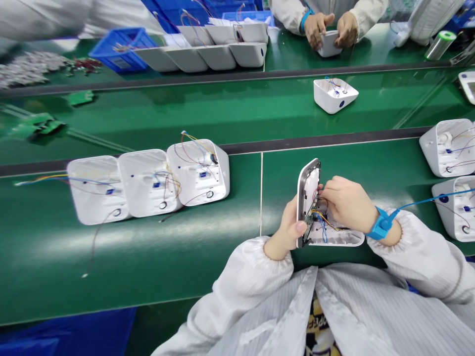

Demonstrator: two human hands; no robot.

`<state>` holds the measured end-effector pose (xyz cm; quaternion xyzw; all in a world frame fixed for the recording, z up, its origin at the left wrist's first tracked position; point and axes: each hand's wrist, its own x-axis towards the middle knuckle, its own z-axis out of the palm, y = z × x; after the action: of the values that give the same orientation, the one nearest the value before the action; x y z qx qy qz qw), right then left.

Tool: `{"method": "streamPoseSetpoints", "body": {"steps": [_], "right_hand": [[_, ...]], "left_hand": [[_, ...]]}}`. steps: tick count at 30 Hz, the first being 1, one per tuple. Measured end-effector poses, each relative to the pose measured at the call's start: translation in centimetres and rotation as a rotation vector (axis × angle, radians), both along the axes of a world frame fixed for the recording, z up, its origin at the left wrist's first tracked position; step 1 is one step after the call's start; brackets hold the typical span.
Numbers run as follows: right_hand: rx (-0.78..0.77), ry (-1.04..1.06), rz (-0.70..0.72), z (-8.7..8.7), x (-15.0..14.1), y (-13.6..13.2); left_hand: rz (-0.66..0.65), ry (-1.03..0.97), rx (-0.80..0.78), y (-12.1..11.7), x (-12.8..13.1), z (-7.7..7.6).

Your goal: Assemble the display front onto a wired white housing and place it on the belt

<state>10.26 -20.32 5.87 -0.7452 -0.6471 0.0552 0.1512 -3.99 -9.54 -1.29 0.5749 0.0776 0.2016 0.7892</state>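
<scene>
In my left hand (291,228) is a front panel (306,195), dark-rimmed and white, stood nearly upright with a circuit board on its inner side. Beside it a white plastic housing (351,238) lies on the green bench, with yellow, red and blue wires (322,222) running between the two. My right hand (345,200) reaches over the housing to the panel's inner face. Its fingers are pinched together near the wires; what lies between the fingertips is too small to make out. A blue wrist strap (381,225) with a cord circles my right wrist.
Three open white housings (144,185) with loose wires stand on the left; two more (451,148) are at the right edge. Another housing (336,94) sits on the middle strip. Across the bench, a co-worker's hands (330,29) hold a white part. A blue bin (122,49) stands at back left.
</scene>
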Motion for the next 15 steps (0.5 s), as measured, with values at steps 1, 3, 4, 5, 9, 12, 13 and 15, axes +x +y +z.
{"method": "streamPoseSetpoints", "body": {"steps": [1, 3, 4, 5, 9, 12, 13, 15], "right_hand": [[-0.004, -0.01, 0.0, -0.02, 0.0, 0.01], [-0.009, -0.038, 0.004, -0.07, 0.02, 0.03], [-0.011, -0.053, 0.007, -0.1, 0.02, 0.05], [-0.015, -0.069, 0.009, -0.12, 0.01, 0.07], [-0.03, -0.116, 0.001, -0.2, -0.2, 0.2], [-0.012, -0.125, 0.002, -0.24, -0.42, 0.27], [-0.005, -0.119, -0.001, -0.24, -0.43, 0.25], [0.004, -0.086, -0.026, -0.18, -0.31, 0.1]], "left_hand": [[0.007, -0.008, 0.005, -0.08, 0.0, 0.06], [0.02, -0.025, 0.012, -0.26, 0.01, 0.19], [0.02, -0.031, 0.01, -0.36, 0.02, 0.25], [0.017, -0.035, 0.003, -0.47, 0.05, 0.32], [0.0, -0.028, -0.058, -0.74, 0.13, 0.55], [0.003, 0.0, -0.093, -0.63, 0.12, 0.48], [0.01, 0.004, -0.099, -0.53, 0.1, 0.4], [0.003, 0.01, -0.08, -0.31, 0.09, 0.21]]}}
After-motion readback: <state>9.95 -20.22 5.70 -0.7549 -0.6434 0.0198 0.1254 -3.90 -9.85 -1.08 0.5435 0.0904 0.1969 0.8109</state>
